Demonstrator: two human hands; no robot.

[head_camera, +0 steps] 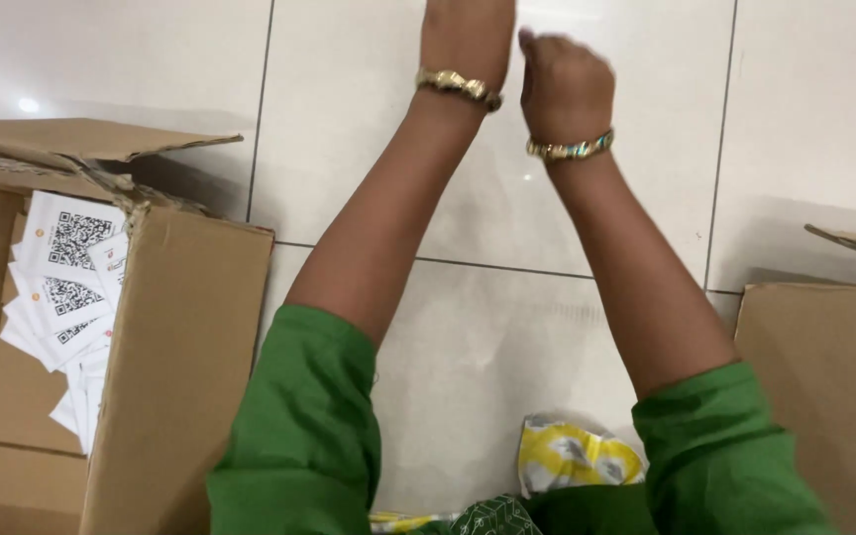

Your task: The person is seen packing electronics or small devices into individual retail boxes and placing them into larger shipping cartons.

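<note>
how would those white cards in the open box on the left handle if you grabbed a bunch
The white cards look thin and flat, so probably light and slightly bendy. They lie fanned and overlapping in the cardboard box, so a bunch would likely slide apart unless pinched firmly.

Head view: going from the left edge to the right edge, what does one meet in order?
Open cardboard box holding white printed cards → left hand with gold bracelet → right hand with gold bracelet → second cardboard box. All over a white tiled floor.
</note>
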